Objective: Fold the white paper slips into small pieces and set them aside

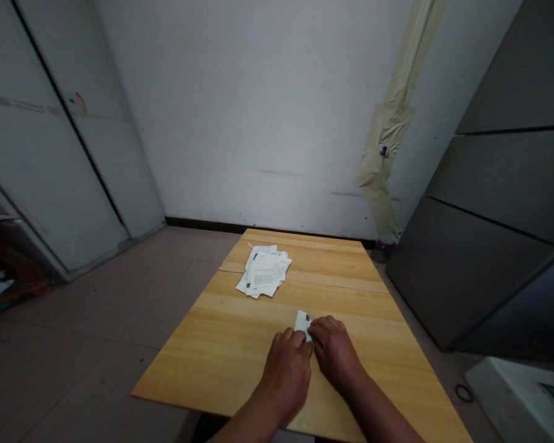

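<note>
Between my hands, a small piece of white paper point(301, 321) with a dark printed mark stands out over the wooden table point(221, 351). My left hand point(288, 368) is closed on its near left part, fingers curled. On the right edge of the same paper, my right hand point(335, 349) pinches with its fingers bent. Most of the paper's near part is hidden by my fingers, so I cannot tell whether it is folded. Farther off to the left lies a loose, uneven stack of printed paper sheets point(266, 272).
A white wall point(258, 123) rises behind the table. Tall grey cabinet panels point(425, 264) stand on the right, with a white box point(517, 394) on the floor below. Pale doors point(74, 154) are at the left. A taped pipe point(378, 166) runs down the wall.
</note>
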`<state>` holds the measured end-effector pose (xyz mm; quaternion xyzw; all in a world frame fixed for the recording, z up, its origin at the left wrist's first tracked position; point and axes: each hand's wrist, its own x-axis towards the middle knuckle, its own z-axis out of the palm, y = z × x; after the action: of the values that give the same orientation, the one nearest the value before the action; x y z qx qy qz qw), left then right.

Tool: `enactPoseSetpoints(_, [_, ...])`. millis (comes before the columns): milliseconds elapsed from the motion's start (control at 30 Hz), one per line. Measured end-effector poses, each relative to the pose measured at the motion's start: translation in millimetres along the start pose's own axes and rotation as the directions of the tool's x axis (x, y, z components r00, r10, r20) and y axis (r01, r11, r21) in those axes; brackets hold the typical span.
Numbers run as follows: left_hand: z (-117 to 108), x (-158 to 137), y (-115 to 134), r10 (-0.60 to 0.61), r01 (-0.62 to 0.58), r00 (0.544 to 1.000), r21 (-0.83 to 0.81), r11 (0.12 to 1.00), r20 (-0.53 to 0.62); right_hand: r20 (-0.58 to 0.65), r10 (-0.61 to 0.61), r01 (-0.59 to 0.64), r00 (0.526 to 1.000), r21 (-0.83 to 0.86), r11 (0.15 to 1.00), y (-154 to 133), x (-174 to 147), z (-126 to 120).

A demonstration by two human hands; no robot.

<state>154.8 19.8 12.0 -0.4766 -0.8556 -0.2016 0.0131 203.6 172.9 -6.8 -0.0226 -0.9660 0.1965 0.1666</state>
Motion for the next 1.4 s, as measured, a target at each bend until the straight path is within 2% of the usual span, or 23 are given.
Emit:
enactPoseSetpoints(100, [1.4,-5.8,5.8,-0.031,0.032,0.999,-0.022,0.999,0.018,0.022,0.016,-0.014,1.0,-0.089,0.996,-3.7,-1.3,0.2])
enactPoseSetpoints(233, [-2.9,-5.5,1.5,-0.041,0.041,0.999,-0.003,0.999,-0.001,0.061,0.013,-0.003,0.998,-0.158,0.987,-5.3,2.3,-5.8])
enactPoseSetpoints(333, [-6.2,-4.1,-2.0,-0.025,0.025,1.0,0.005,1.0,0.006,0.031,0.036,-0.033,0.999,-0.107,0.994,-1.2,10.0,-12.0])
enactPoseSetpoints(533, [-11.9,-3.9,-2.0,-0.016,0.016,0.999,0.008,1.0,0.037,0.055,-0.054,0.054,0.997,0.006,0.999,9.0,19.0,-12.3])
enactPoseSetpoints(767, [-15.1,0.5,-19.4,-0.002,0.004,0.998,0.037,0.999,-0.055,-0.018,0.008,-0.008,1.0,0.015,1.0,10.7,10.6,-4.4])
enactPoseSetpoints(933, [-11.0,10.6,-28.0,-0.047,0.047,0.997,-0.009,0.999,-0.068,-0.057,-0.06,0.064,0.997,0.066,0.996,9.2,8.9,-1.1])
enactPoseSetpoints(1133, [-3.1,19.7,-38.4,-0.031,0.026,0.997,-0.067,0.997,-0.075,-0.077,0.1,-0.079,0.992,0.241,0.967,13.5,13.6,-0.2])
enactPoseSetpoints(1300, [-0.3,24.3,-49.3,0.047,-0.05,0.997,-0.066,0.997,-0.057,-0.034,0.161,-0.132,0.986,0.418,0.899,20.1,18.7,5.4])
enactPoseSetpoints(1400, [-1.0,30.6,-55.5,0.096,-0.099,0.994,-0.06,0.993,-0.049,-0.061,0.18,-0.135,0.982,0.443,0.886,20.0,24.5,2.2])
